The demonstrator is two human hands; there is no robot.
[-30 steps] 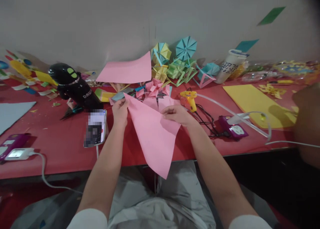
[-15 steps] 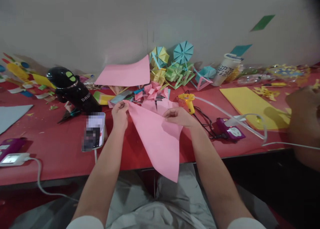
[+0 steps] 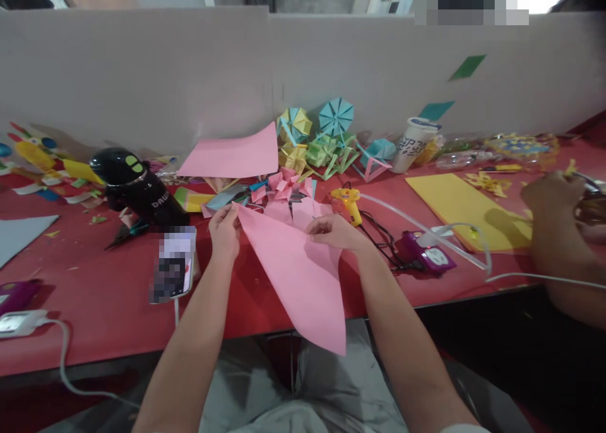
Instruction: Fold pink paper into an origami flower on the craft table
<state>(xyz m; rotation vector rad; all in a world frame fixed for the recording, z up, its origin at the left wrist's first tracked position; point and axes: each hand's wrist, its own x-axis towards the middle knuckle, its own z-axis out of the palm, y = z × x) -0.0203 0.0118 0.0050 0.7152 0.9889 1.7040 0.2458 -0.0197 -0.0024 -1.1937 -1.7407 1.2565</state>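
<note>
A pink paper sheet [image 3: 298,269] hangs at a slant between my hands, its lower corner over the table's front edge. My left hand [image 3: 225,230] pinches its upper left corner. On the upper right edge, my right hand [image 3: 334,231] holds the sheet between thumb and fingers. Just behind the sheet lie pink folded paper pieces [image 3: 285,183], partly covered by it. A yellow glue gun [image 3: 348,204] lies right behind my right hand. Another pink sheet [image 3: 231,155] leans against the grey partition at the back.
On the red table [image 3: 108,300] stand a black bottle [image 3: 151,196], a phone [image 3: 176,262], folded paper shapes [image 3: 331,149] and a white cup [image 3: 414,144]. A purple power strip [image 3: 426,254] and yellow sheets [image 3: 468,212] lie right, near another person's hand [image 3: 553,199].
The view has tilted up, so the table sits lower and the space beyond the partition shows. Both my hands keep their hold on the pink sheet. The other person's hand has shifted slightly.
</note>
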